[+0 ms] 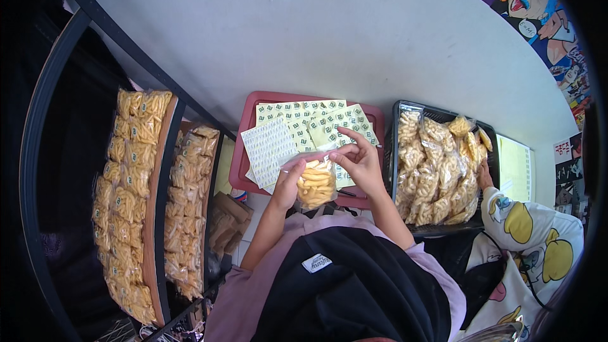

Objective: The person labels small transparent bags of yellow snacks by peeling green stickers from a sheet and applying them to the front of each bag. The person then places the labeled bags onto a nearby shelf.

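Note:
A clear plastic bag of yellow snack sticks (315, 184) is held in front of my chest, over the near edge of a red plastic tray (240, 161). My left hand (286, 187) grips the bag's upper left side. At its upper right corner is my right hand (359, 161), thumb and a finger pinched together and the index finger raised; whether it grips the bag is hard to tell. Beneath lie sheets of round printed stickers (342, 123) and a white sheet of small stickers (268, 149), overlapping on the tray. A dark pen (346, 193) rests near the tray's front edge.
At right, a black plastic crate (396, 152) holds many bagged snacks (439, 171); a co-worker's hand (485, 175) touches its right side. More sheets (514, 171) lie beyond. Shelves at left carry rows of bagged snacks (130, 185). Brown cardboard (230, 223) sits beside them. A pale wall (304, 33) stands ahead.

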Demonstrator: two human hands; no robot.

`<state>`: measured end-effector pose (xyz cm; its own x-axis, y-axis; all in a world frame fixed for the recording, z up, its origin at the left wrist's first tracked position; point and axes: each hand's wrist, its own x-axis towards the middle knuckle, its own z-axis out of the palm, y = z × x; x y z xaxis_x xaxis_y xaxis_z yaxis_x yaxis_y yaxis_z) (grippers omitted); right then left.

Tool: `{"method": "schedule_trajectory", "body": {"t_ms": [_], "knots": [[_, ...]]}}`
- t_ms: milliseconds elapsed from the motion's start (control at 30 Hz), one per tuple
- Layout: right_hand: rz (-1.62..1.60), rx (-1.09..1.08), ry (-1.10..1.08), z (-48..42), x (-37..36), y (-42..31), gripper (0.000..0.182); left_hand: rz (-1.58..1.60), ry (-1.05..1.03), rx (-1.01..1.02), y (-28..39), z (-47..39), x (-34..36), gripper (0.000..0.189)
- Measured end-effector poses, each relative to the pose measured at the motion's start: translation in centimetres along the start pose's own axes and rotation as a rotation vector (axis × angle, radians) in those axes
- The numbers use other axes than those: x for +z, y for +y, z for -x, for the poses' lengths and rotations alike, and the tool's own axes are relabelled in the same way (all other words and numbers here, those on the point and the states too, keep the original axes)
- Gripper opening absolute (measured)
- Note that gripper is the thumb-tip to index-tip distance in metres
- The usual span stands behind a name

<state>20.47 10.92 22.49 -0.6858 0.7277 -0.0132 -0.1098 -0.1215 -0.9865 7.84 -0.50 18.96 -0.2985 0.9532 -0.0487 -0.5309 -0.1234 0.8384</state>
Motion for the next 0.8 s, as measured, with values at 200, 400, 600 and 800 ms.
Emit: {"method": "schedule_trajectory", "body": {"t_ms": [200,400,600,800], "knots": [[0.066,-0.047,-0.014,-0.3,0.0,1.6,0.052,0.035,0.065,-0.028,-0.6,-0.1,-0.4,0.036],[-0.098,0.005,-0.091,-0.7,0.6,4.3,0.051,-0.023,0.12,-0.08,-1.6,0.3,-2.0,0.033],[-0.153,0.117,-0.201,-1.4,0.3,6.5,0.048,0.134,0.196,-0.137,-2.5,1.1,-3.2,0.034],[-0.242,0.217,-0.249,-2.3,-0.4,10.3,0.041,0.127,0.327,-0.174,-3.6,1.5,-3.8,0.034]]}}
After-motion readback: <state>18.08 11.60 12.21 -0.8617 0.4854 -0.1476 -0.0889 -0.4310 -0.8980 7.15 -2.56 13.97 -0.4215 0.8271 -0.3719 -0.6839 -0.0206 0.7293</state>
